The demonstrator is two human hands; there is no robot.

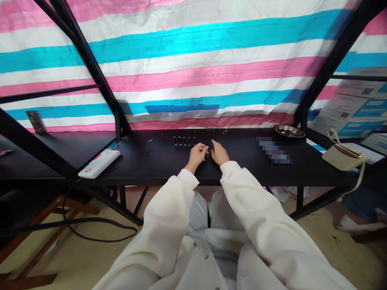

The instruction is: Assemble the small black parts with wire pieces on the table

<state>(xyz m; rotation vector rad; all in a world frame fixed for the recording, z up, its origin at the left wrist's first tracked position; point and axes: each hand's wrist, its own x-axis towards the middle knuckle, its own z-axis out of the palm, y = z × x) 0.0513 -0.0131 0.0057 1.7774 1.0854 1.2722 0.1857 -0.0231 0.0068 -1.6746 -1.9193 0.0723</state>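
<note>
Both my hands are close together over the black table [157,165], in front of my body. My left hand [197,156] is closed in a pinch, with a small dark piece [210,148] at its fingertips. From the other side, my right hand [219,154] holds the same piece between thumb and fingers. Its kind is too small to make out and partly hidden. Just beyond my left hand stands a row of several small black cylinders [184,141], upright and with light bands near their bases. A cluster of tiny pieces [209,129] lies by the table's back edge.
A white power strip [99,164] with a black cable [99,241] lies at the left. At the right are a metal dish [289,131], a blurred-out object [273,150] and a beige bag [343,156]. Black frame posts flank the table before a striped sheet [205,76].
</note>
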